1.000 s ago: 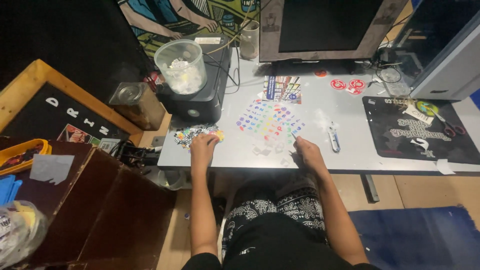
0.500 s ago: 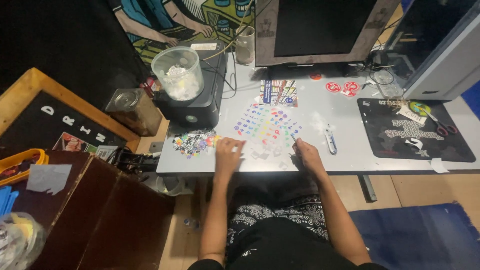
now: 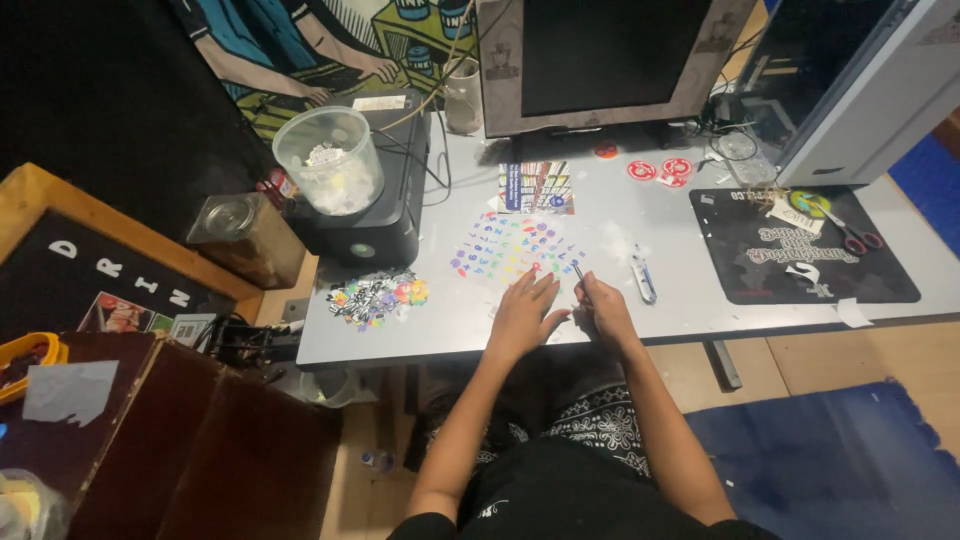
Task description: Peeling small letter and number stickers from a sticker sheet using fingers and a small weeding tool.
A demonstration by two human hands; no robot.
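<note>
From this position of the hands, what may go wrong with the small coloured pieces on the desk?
1. The left hand lies flat on the lower edge of the coloured pieces, so a slide may scatter them.
2. The right hand holds a thin tool right at the pieces; a slip may flick some away.
3. The sticker pile sits near the desk edge and may fall off.

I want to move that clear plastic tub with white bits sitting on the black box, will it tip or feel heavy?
The clear tub is tall, open-topped and only partly filled with white bits, so probably light. It sits raised on the black box, so a sideways push might tip it and spill. Its smooth walls may be slippery.
</note>
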